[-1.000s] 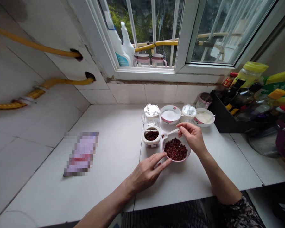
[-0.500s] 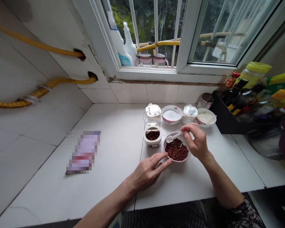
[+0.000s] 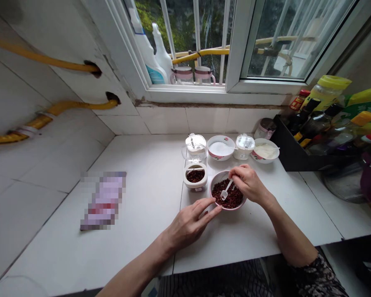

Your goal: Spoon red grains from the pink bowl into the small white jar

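Looks partway imo, left jar (image 3: pixel 196 185) has grains (image 3: pixel 195 176), near bowl (image 3: pixel 217 179) has loads, right hand (image 3: pixel 247 184) pinching spoon (image 3: pixel 224 194), left hand (image 3: pixel 190 220) loose at rim.

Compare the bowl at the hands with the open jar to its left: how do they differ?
The bowl has a wider mouth than the jar. The bowl's rim is thin and pink; the jar's is thick and off-white. The left hand touches the bowl and the right hand holds a white spoon there, while neither touches the jar. Both contain dark reddish granules.
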The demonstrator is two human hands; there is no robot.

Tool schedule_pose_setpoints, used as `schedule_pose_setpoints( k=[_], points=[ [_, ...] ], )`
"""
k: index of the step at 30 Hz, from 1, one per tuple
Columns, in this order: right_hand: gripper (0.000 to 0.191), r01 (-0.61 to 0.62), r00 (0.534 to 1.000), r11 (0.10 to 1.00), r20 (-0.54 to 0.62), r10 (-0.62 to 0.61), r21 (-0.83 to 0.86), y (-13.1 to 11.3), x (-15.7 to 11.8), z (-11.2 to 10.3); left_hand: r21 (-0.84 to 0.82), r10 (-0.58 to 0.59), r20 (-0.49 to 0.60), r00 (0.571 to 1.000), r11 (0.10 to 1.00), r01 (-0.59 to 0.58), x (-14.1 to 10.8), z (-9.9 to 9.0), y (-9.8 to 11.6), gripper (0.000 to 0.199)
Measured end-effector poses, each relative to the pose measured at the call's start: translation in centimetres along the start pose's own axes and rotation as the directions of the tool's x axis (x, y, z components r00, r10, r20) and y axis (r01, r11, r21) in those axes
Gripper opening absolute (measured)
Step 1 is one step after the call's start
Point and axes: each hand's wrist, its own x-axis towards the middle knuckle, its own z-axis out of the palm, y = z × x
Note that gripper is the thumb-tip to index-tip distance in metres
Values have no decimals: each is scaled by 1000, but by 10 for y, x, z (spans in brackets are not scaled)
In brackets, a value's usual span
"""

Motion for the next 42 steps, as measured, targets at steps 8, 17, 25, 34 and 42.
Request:
schedule_pose_setpoints(
  k=[8, 17, 25, 34, 42],
  points=[
    [21, -83, 996, 992, -18, 85, 96, 6, 1, -4, 2, -1, -3, 1000, 1000, 1, 0, -1, 0, 41],
    [24, -33, 998, 997, 47, 30, 67, 1, 0, 5, -7, 2, -13, 1000, 1000, -2, 2, -1, 0, 41],
    [21, -139, 990, 974, -2, 141, 181, 4, 3, 0, 3, -2, -5, 1000, 1000, 2, 0, 0, 0, 42],
    [16, -291, 923, 762, -39, 382, 578, 7, 10, 0, -5, 11, -14, 1000, 1000, -11, 2, -1, 0, 40],
    [19, -123, 938, 866, -227, 260, 484, -26, 19, 16, 2, 10, 3, 1000, 1000, -10, 1, -1, 0, 41]
  ],
)
